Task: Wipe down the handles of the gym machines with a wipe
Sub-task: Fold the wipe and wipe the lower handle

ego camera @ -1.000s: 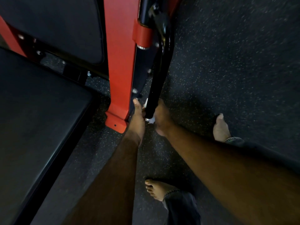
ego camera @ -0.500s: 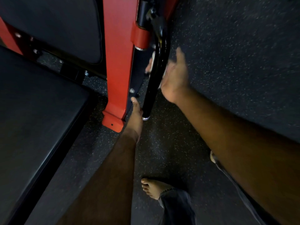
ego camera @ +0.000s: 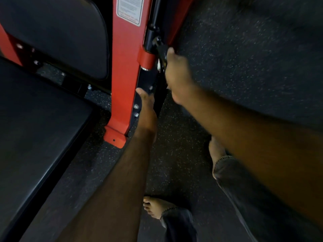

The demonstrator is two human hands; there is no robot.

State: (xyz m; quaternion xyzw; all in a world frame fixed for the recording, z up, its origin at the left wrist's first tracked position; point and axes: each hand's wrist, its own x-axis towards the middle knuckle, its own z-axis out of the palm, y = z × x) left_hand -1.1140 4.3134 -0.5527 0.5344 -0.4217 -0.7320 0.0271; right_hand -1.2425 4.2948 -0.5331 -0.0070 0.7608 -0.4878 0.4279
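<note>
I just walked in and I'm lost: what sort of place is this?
Most likely a gym. A red steel machine frame bearing a printed label stands beside black padded cushions on dark speckled rubber flooring, all typical of exercise equipment.

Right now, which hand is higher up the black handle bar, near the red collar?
The right hand, wrapped round the handle bar beside the red collar, a bit of white wipe showing. The left hand holds its lower end.

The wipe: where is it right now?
Head view, upper centre: a white sliver of the wipe shows under the right hand, against the black handle beside the red post.
</note>
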